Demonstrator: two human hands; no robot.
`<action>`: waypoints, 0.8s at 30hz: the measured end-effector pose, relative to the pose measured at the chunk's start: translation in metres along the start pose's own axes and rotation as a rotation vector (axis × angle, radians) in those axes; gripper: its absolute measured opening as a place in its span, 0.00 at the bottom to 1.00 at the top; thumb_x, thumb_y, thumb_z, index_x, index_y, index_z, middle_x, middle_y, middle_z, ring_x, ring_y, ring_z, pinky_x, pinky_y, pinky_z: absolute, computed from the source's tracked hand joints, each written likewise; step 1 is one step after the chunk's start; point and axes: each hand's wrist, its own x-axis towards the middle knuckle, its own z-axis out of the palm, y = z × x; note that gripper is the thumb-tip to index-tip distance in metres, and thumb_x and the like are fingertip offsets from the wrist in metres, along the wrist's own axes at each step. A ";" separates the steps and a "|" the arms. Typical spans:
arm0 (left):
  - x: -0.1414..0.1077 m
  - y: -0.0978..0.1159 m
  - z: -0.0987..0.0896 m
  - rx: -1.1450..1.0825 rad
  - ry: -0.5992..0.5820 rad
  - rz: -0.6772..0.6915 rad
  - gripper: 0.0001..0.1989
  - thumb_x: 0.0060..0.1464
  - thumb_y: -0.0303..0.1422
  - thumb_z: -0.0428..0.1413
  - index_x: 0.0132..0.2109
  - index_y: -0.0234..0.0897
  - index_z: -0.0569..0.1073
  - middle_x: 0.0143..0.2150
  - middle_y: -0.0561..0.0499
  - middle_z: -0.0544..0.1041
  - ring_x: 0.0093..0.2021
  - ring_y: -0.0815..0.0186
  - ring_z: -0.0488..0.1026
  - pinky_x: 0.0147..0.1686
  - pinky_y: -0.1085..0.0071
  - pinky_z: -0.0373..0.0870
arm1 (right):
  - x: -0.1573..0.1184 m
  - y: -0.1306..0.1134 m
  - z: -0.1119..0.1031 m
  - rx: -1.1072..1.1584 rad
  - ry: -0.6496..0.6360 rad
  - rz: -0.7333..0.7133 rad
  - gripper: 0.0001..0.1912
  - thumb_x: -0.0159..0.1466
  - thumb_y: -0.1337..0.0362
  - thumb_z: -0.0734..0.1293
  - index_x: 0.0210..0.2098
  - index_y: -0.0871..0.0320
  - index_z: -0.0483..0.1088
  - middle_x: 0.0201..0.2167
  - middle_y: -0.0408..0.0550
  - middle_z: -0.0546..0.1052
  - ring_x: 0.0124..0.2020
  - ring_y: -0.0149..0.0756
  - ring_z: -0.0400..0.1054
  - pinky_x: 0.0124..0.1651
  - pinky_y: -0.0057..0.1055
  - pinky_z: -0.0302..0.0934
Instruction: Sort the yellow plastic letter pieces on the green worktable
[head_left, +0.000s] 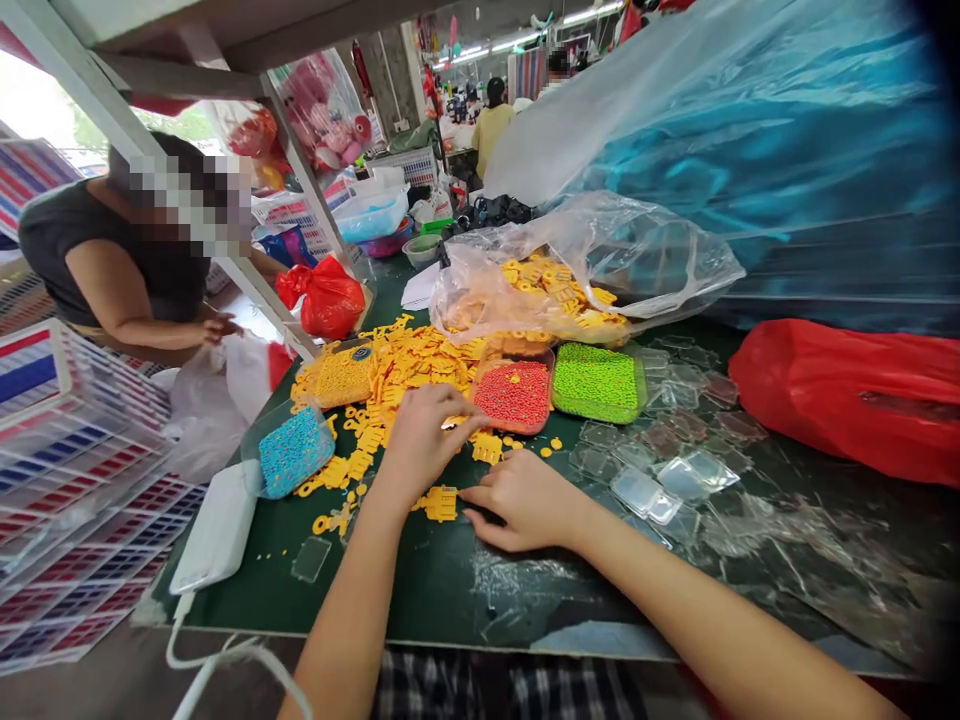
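Note:
My left hand point(429, 435) reaches over to the near left edge of a clear tray of red beads point(513, 392). Its thumb and fingers come together at the tips; whatever is between them is hidden. A flat yellow plastic piece point(440, 503) lies on the table below that hand. The index fingertip of my right hand point(529, 500) touches the right edge of this piece, and the thumb is apart from it. Behind my left hand spreads a heap of similar yellow plastic pieces point(427, 360).
Trays of green beads point(598, 382), yellow beads point(343, 376) and blue beads point(294, 452) surround the heap. Clear plastic squares point(679, 425) cover the right side. A white power bank point(217, 525) lies left. A plastic bag point(480, 290) holds more yellow pieces. Another person point(112, 250) sits left.

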 end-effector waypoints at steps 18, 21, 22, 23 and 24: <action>-0.111 -0.035 0.032 -0.104 -0.066 -0.143 0.13 0.63 0.42 0.52 0.44 0.48 0.81 0.34 0.50 0.75 0.36 0.63 0.68 0.38 0.65 0.62 | 0.002 -0.010 0.006 0.057 -0.075 -0.022 0.15 0.63 0.60 0.60 0.38 0.56 0.78 0.18 0.45 0.75 0.18 0.29 0.59 0.25 0.32 0.37; -0.112 -0.038 0.035 -0.144 -0.062 -0.151 0.12 0.62 0.43 0.53 0.44 0.50 0.81 0.34 0.51 0.75 0.36 0.63 0.67 0.37 0.65 0.62 | 0.002 -0.009 0.006 0.072 -0.071 -0.018 0.15 0.63 0.61 0.60 0.38 0.56 0.78 0.17 0.44 0.74 0.17 0.29 0.58 0.25 0.31 0.38; -0.112 -0.039 0.036 -0.152 -0.065 -0.154 0.12 0.62 0.43 0.54 0.44 0.51 0.81 0.34 0.51 0.75 0.36 0.63 0.67 0.37 0.65 0.62 | 0.002 -0.009 0.006 0.078 -0.071 -0.015 0.15 0.63 0.61 0.60 0.38 0.56 0.78 0.17 0.44 0.74 0.17 0.29 0.58 0.25 0.31 0.37; -0.112 -0.039 0.035 -0.160 -0.071 -0.158 0.11 0.62 0.43 0.54 0.44 0.52 0.81 0.34 0.51 0.75 0.36 0.63 0.67 0.37 0.65 0.62 | 0.001 -0.009 0.007 0.084 -0.071 -0.014 0.14 0.63 0.61 0.60 0.38 0.56 0.78 0.17 0.44 0.74 0.17 0.28 0.58 0.25 0.31 0.37; -0.112 -0.040 0.035 -0.168 -0.081 -0.162 0.11 0.62 0.43 0.54 0.44 0.52 0.81 0.34 0.51 0.75 0.37 0.63 0.67 0.38 0.65 0.62 | 0.001 -0.009 0.007 0.090 -0.071 -0.012 0.15 0.63 0.61 0.60 0.38 0.56 0.78 0.17 0.44 0.74 0.17 0.28 0.58 0.25 0.30 0.37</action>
